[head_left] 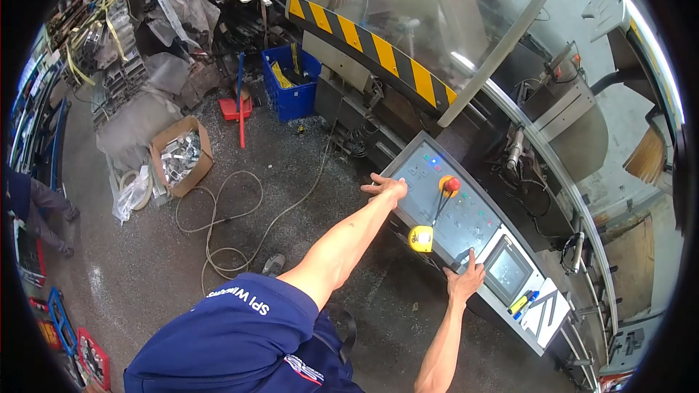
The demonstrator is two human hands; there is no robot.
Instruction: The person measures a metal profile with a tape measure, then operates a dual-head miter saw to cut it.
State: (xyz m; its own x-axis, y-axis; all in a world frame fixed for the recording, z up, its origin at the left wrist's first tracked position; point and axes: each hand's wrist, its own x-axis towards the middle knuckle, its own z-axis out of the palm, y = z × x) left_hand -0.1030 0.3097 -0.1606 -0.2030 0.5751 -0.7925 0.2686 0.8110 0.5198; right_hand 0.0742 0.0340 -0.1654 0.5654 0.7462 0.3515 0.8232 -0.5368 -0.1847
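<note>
A long grey control panel with buttons and small lights slants across the middle right. My left hand is at its far left end, fingers apart, touching the panel's edge and holding nothing. Toward the panel's near side is my right hand, its index finger stretched onto the surface by a lower button and its thumb out to the side. Between the hands, a yellow tape measure hangs by a dark cord near the red emergency stop button. A small screen is just right of my right hand.
Yellow and blue markers lie beside the screen. Behind the panel stands a machine with a striped yellow-black guard. On the floor are a blue bin, a cardboard box of metal pieces and a looping hose. Another person's leg shows far left.
</note>
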